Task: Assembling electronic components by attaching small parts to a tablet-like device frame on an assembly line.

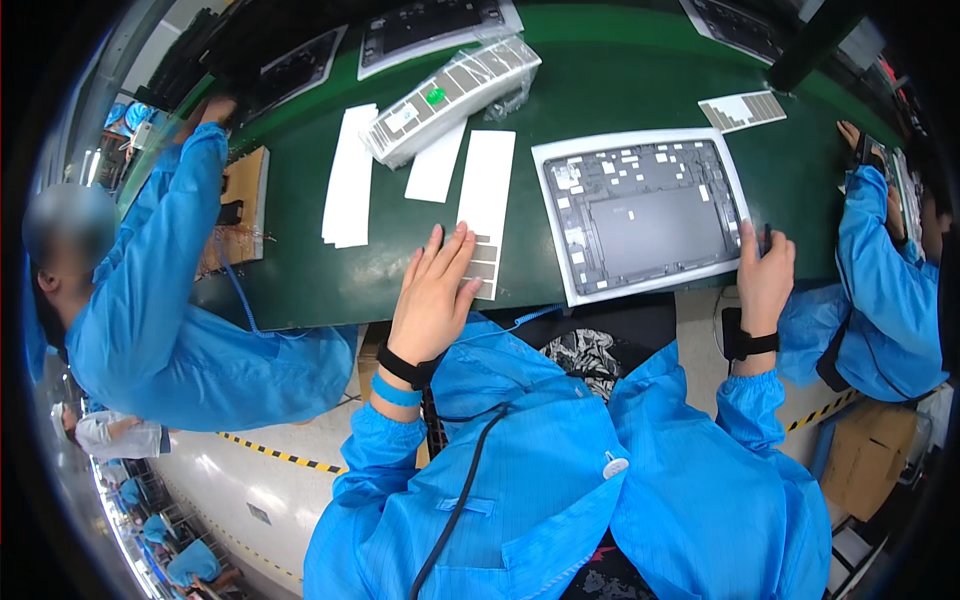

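My left hand [432, 292] lies flat, fingers stretched out, on the lower part of a white strip of stickers [487, 185] with grey rectangular pieces at its near end. To the right, a dark grey tablet housing [655, 222] with many small white patches rests on a white sheet [590, 292]. At that sheet's right edge, my right hand [766, 280] is closed around a small dark object [767, 238], mostly hidden by the fingers. Both wrists wear black bands; the left one also has a blue band.
A plastic-wrapped stack of sticker sheets [455, 95] lies behind white strips [350, 180] on the green table [400, 280]. A smaller sticker sheet [742, 111] is at the far right. More housings [425, 30] stand at the back. Co-workers in blue sit left [150, 260] and right [880, 270].
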The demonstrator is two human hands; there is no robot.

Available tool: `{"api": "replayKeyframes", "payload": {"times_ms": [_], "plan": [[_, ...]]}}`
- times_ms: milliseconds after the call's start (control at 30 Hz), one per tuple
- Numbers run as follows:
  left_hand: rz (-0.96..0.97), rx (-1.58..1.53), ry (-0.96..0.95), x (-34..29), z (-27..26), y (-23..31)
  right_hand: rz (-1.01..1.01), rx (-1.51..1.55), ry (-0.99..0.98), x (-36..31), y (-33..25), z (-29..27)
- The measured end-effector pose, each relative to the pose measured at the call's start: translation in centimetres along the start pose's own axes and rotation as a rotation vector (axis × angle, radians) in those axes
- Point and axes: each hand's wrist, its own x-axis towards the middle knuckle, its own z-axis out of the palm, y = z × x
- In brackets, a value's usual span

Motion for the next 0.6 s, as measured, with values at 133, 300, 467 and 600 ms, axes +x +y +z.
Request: {"api": "replayKeyframes", "payload": {"times_ms": [133,300,467,600], "plan": [[-0.075,0.039,0.007,-1.7,1.9,1.1,-0.048,0.666,0.113,-1.0,0.7,-1.5],[-0.112,-0.104,0.127,-0.5,2.7,1.9,0.061,1.728,-0.463,-3.3,-3.8,-2.9],[-0.08,0.079,0.175,-0.1,3.8,2.1,0.268,1.473,-0.794,-7.2,-12.9,-0.3],[-0.088,-0.008,0.154,-0.5,3.7,1.9,0.12,1.36,-0.825,-6.3,-16.0,1.1]]}}
